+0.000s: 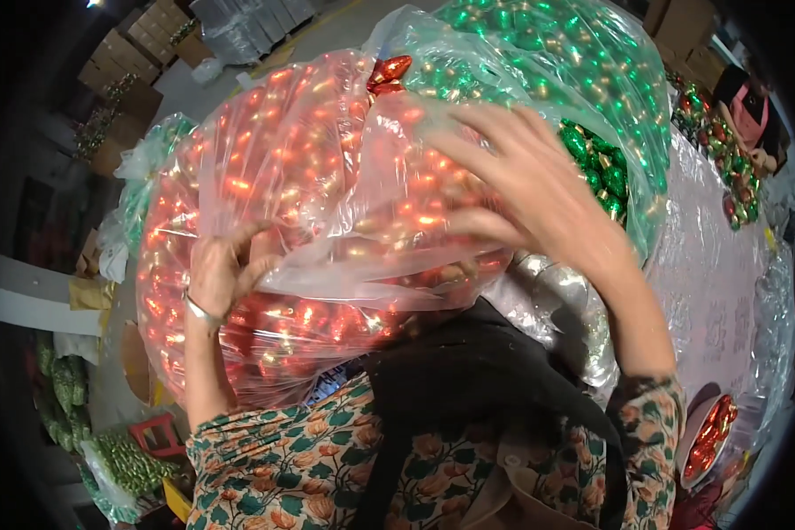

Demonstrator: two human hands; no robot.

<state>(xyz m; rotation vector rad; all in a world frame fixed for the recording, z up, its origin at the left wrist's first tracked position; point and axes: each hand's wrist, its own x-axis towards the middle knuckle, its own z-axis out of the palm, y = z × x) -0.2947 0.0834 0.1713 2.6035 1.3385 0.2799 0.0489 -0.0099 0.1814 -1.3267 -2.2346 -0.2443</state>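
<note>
A large clear plastic bag packed with shiny red bulb-shaped ornaments fills the middle. My left hand, with a band at its wrist, has its fingers curled on the film at the bag's near left side. Across the right part of the bag, my right hand is smeared by motion, its fingers spread over the film. Behind stands another clear bag full of green ornaments. Some green ornaments show uncovered beside my right wrist. Two or so red ornaments poke out between the bags. Silver ornaments lie under my right forearm.
A film-covered pale table extends to the right, with mixed red and green ornaments near another person. A bowl of red ornaments is at lower right. Cardboard boxes stand far left; a red stool is lower left.
</note>
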